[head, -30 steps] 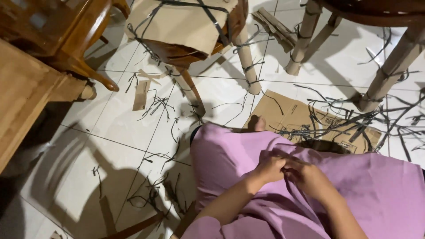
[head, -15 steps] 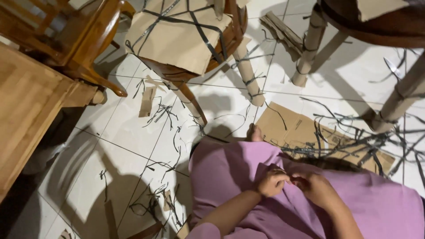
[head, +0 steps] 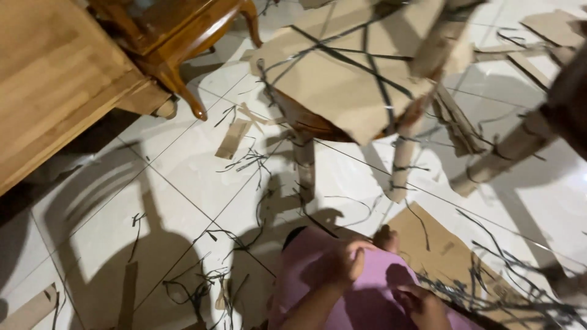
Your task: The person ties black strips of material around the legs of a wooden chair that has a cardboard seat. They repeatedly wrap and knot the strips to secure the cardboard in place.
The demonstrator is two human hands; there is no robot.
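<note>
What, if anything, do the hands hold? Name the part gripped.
Cannot be told: the left hand and right hand rest on purple cloth, blurred.

Dim, warm indoor light; hard chair shadows on glossy tiles [head: 183, 177] — heavy motion blur throughout.

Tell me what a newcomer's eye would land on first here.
First, the flat brown cardboard sheet criss-crossed with dark straps, wrapped over a wooden chair seat at top centre. Next, the thin dark strap offcuts littering the white tiled floor. At the bottom, the left hand and right hand meet over pink-purple cloth.
</note>
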